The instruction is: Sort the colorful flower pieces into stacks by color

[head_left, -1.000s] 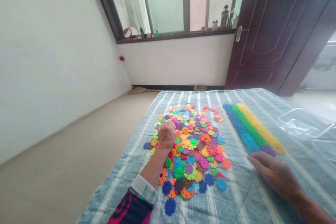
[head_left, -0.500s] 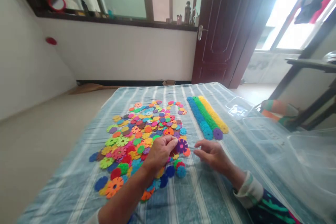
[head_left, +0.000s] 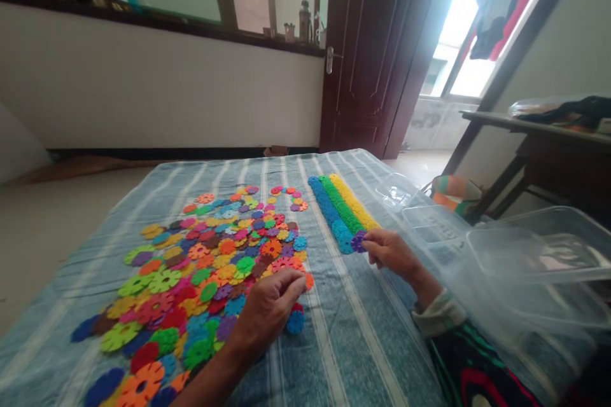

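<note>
My right hand point(head_left: 389, 253) pinches a purple flower disc point(head_left: 359, 241) at the near end of the laid rows. These rows are blue point(head_left: 326, 205), green point(head_left: 341, 202) and yellow point(head_left: 354, 201), side by side, with lighter blue discs point(head_left: 342, 236) at the near end of the blue one. My left hand point(head_left: 277, 299) is closed, thumb against fingers, over the right edge of a spread pile of mixed-colour flower discs point(head_left: 198, 273). Whether it holds anything is hidden. A blue disc point(head_left: 295, 322) lies just right of it.
Clear plastic containers point(head_left: 436, 226) stand along the right side of the striped cloth point(head_left: 353, 331). A dark table point(head_left: 534, 124) is farther right. Behind the cloth are a wall and a brown door point(head_left: 367, 44).
The view has turned to the right. The purple disc has gone from my left hand to my right hand, which has closed on it and moved to the rows' near end.
</note>
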Available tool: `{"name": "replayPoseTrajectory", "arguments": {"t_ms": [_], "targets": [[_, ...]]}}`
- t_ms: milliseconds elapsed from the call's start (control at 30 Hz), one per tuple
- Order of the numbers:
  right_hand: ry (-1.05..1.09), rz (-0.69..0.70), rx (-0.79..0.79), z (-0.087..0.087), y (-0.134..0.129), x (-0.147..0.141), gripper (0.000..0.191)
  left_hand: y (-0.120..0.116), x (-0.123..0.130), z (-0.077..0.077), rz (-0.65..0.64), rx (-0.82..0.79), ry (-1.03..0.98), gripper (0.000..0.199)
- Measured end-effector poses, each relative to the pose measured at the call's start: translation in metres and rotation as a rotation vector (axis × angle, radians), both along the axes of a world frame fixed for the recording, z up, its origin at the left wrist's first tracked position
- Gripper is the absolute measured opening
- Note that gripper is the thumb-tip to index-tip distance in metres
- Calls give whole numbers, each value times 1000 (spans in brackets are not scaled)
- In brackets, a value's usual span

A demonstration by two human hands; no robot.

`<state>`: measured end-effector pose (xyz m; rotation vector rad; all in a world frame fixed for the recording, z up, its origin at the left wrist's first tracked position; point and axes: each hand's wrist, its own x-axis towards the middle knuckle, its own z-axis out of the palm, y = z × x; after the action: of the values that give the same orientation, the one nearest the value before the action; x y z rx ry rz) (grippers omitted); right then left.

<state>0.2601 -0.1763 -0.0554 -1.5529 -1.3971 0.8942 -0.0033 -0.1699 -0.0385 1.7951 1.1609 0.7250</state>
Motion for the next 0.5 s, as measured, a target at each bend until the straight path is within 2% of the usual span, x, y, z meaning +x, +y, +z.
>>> {"name": "replayPoseTrajectory", "arguments": {"t_ms": [100,233,500], "targets": [[-81,-48,-77,-3,2,19,15,0,1,-5,-46,28,19,30],[-220,-111,-125,-10,5,21,14,0,2,-9,-78,62,47,30],[-417,-252,-57,-22,13,20,18,1,0,-12,-130,148,76,30]]}}
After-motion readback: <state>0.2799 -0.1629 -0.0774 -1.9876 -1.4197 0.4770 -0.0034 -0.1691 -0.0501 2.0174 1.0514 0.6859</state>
